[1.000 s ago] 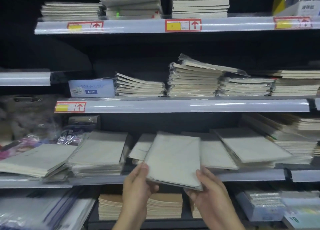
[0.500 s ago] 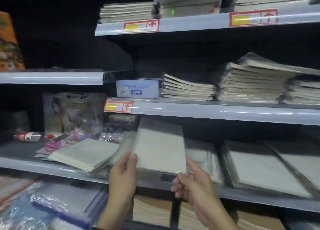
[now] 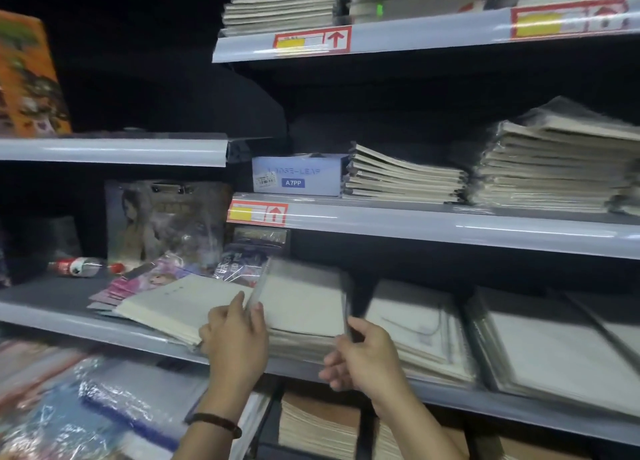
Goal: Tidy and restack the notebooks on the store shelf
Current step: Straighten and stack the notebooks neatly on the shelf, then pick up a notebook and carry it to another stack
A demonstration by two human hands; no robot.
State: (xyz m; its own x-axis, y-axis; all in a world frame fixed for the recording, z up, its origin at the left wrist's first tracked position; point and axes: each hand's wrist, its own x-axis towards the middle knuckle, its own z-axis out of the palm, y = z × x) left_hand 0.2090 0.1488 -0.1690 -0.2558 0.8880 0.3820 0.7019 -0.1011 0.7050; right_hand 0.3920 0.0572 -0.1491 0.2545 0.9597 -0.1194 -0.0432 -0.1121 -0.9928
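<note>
Nearest the camera, the left hand (image 3: 237, 338) rises from a wrist wearing a dark bracelet (image 3: 214, 423); its fingers and thumb pinch the left spiral edge of a plastic-wrapped notebook (image 3: 304, 300). The right hand (image 3: 363, 355) sits at about four o'clock from that notebook, thumb and fingers closed on its right edge near the lower corner. The notebook is blurred, lying nearly flat on top of a stack (image 3: 301, 345) on the lower shelf (image 3: 69, 317), between the two hands.

At nine o'clock from the held notebook, just beside the left hand, a pale notebook pile (image 3: 173, 304) lies angled, partly tucked under it. At three o'clock, past the right hand, another spiral stack (image 3: 422, 324) lies flat, and a further one (image 3: 554, 349) beyond it.

Farther back at ten o'clock lie glossy wrapped packets (image 3: 149, 281) and a small bottle (image 3: 78, 266) on its side.

On the shelf above, at twelve o'clock, a pale blue box (image 3: 298, 175) marked A7PP stands just beside a fanned pile of notebooks (image 3: 405, 179), with a taller pile (image 3: 554, 169) to its right. The top shelf carries more stacks (image 3: 280, 13).
</note>
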